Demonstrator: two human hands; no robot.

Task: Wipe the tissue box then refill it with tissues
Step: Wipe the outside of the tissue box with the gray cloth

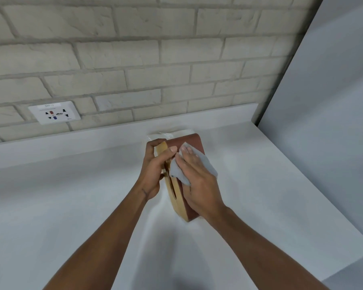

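Note:
The tissue box [192, 143] is reddish-brown with a light wooden lid that has an oval slot. It stands tipped on its side on the white counter [72, 206], lid facing left. My left hand [155, 164] grips the wooden lid edge, thumb across the top. My right hand [197, 178] presses a pale grey wipe [205, 164] flat against the box's upturned brown side. A clear plastic pack [166, 133] peeks out behind the box; what it holds is hidden.
A brick wall rises behind the counter's low white backsplash [113, 132], with a white power socket [54, 112] at the left. A plain white wall [322, 122] closes the right side. The counter's front right edge [348, 266] drops off near me.

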